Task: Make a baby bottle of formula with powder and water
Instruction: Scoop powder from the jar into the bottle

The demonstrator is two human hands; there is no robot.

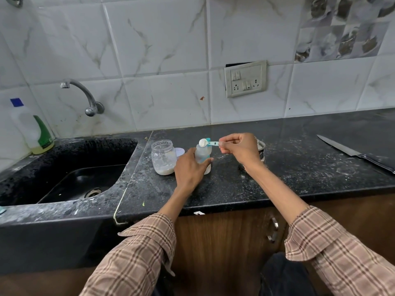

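**Scoop of powder sitting right over the bottle mouth**

Middle of the frame: the baby bottle (202, 154) stands upright on the black speckled tabletop (288, 167), and the left hand (190, 169) is wrapped around its lower half, fingers curled round it. The right hand (239, 148) pinches the handle of a small teal scoop (207, 142) between thumb and fingertips — the bowl end is heaped with white powder and sits right above the bottle's open top. Can't tell if the scoop touches the rim.

Just left of the bottle there's a clear jar (163, 157), lid off, with a layer of pale powder at the bottom. A round white lid (180, 151) peeks out between the jar and the bottle. Behind the right hand there's a metal container (261, 150), mostly hidden.

Left side of the frame is the black sink (70, 167) with a tap (85, 97) on the tiled wall, and a dish soap bottle (36, 133) at far left. A knife (354, 153) lies at the right edge — well apart from everything else.
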